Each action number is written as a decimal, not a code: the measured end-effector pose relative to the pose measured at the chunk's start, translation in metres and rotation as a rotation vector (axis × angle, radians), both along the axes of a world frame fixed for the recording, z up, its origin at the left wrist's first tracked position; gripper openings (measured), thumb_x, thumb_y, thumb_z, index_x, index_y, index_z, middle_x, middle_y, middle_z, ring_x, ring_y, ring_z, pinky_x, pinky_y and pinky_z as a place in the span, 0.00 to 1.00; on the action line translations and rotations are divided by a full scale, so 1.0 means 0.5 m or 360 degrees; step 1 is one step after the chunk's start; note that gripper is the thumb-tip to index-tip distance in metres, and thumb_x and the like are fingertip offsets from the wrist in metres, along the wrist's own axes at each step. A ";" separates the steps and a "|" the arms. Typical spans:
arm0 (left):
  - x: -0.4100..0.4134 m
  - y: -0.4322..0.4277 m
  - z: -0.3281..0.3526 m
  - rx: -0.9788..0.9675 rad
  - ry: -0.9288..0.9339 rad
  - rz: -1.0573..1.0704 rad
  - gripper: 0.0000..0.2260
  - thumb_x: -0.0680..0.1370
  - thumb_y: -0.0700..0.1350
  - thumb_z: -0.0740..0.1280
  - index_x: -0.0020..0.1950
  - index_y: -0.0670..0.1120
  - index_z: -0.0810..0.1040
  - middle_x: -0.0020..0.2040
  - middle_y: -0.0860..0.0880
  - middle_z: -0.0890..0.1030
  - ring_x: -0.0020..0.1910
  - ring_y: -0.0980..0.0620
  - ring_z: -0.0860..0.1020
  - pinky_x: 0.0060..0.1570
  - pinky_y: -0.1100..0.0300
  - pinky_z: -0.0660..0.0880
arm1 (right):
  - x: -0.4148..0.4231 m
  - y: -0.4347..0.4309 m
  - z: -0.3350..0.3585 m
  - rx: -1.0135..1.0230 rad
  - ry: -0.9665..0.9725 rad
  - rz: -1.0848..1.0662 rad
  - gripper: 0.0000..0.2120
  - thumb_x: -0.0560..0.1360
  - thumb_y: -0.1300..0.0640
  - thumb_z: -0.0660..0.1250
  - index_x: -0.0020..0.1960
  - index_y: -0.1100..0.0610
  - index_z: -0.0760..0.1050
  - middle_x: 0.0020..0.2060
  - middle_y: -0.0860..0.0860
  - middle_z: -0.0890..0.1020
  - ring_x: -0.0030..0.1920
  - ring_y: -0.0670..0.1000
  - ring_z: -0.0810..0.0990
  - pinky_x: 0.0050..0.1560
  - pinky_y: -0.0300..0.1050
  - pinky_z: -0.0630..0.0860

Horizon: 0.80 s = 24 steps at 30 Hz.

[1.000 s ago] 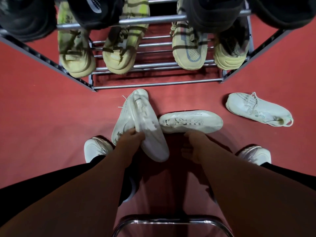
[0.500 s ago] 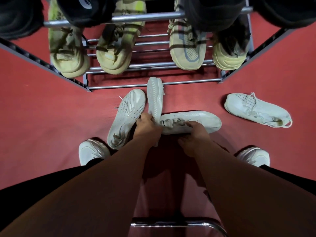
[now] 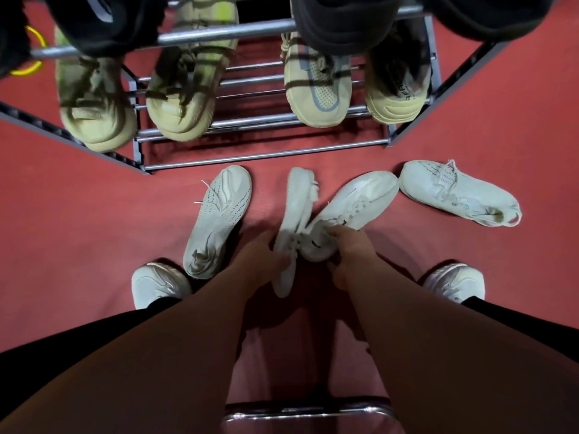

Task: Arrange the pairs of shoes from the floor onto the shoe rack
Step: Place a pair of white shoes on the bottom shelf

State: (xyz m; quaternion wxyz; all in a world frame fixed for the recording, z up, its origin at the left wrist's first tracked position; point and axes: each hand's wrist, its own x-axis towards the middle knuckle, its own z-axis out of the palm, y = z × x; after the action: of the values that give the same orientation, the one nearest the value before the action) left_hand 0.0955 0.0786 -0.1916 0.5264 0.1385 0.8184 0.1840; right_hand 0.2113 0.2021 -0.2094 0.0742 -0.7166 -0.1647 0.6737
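Four white shoes are off the shoe rack. The left hand has its fingers clamped on one white shoe; the right hand grips a second, the two touching. Two others lie on the red floor: one left, one right. Four yellowish shoes occupy the rack's lower tier.

— Your rack: what's it made of?
— Shiny smooth metal bars. Your floor looks matt red, faintly grainy.
— The white shoe?
— Knit cloth, perforated, matt.
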 end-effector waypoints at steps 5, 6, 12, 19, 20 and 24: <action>0.022 -0.005 -0.003 -0.0016 -0.0388 0.0143 0.21 0.69 0.35 0.69 0.61 0.49 0.79 0.50 0.47 0.84 0.48 0.47 0.83 0.45 0.52 0.83 | 0.026 -0.003 -0.004 0.0178 -0.0109 0.0036 0.26 0.74 0.68 0.66 0.67 0.48 0.73 0.56 0.52 0.84 0.54 0.57 0.83 0.54 0.55 0.82; 0.026 -0.004 0.000 -0.0016 -0.0486 0.0260 0.21 0.70 0.33 0.67 0.60 0.49 0.79 0.51 0.45 0.84 0.50 0.45 0.83 0.47 0.47 0.84 | 0.030 -0.002 -0.003 0.0204 -0.0125 0.0044 0.26 0.74 0.70 0.65 0.67 0.47 0.73 0.56 0.51 0.84 0.53 0.56 0.82 0.51 0.51 0.81; 0.013 0.008 0.026 -0.0006 -0.0733 0.0884 0.13 0.75 0.40 0.66 0.58 0.48 0.82 0.55 0.43 0.85 0.54 0.42 0.83 0.48 0.48 0.82 | 0.045 0.017 0.017 -0.0110 -0.0163 0.0098 0.24 0.68 0.60 0.77 0.63 0.54 0.76 0.53 0.54 0.85 0.50 0.58 0.85 0.52 0.59 0.83; 0.007 0.034 0.099 0.0017 -0.0644 0.1156 0.12 0.69 0.43 0.72 0.51 0.42 0.83 0.44 0.41 0.84 0.41 0.42 0.83 0.38 0.55 0.78 | 0.053 0.025 0.095 -0.0017 0.0037 0.0170 0.20 0.66 0.58 0.79 0.58 0.59 0.83 0.48 0.58 0.88 0.48 0.60 0.88 0.56 0.61 0.83; 0.009 0.034 0.108 0.0042 -0.0677 0.1187 0.15 0.69 0.43 0.72 0.54 0.41 0.82 0.46 0.41 0.84 0.42 0.42 0.83 0.39 0.55 0.78 | 0.058 0.032 0.110 -0.0019 0.0043 0.0175 0.20 0.66 0.56 0.80 0.57 0.58 0.83 0.48 0.57 0.88 0.49 0.59 0.88 0.56 0.59 0.83; 0.019 0.037 0.158 0.0194 -0.0725 0.1386 0.10 0.74 0.35 0.66 0.53 0.43 0.81 0.45 0.45 0.83 0.40 0.49 0.80 0.39 0.58 0.77 | 0.098 0.052 0.184 0.0044 0.0010 0.0171 0.07 0.74 0.57 0.73 0.52 0.55 0.82 0.36 0.50 0.85 0.31 0.48 0.83 0.34 0.42 0.80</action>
State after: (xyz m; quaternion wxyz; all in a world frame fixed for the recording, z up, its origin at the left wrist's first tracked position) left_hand 0.1049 0.0970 -0.1124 0.5572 -0.2295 0.6521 0.4600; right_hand 0.2601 0.2283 -0.1173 0.0484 -0.7036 -0.2119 0.6765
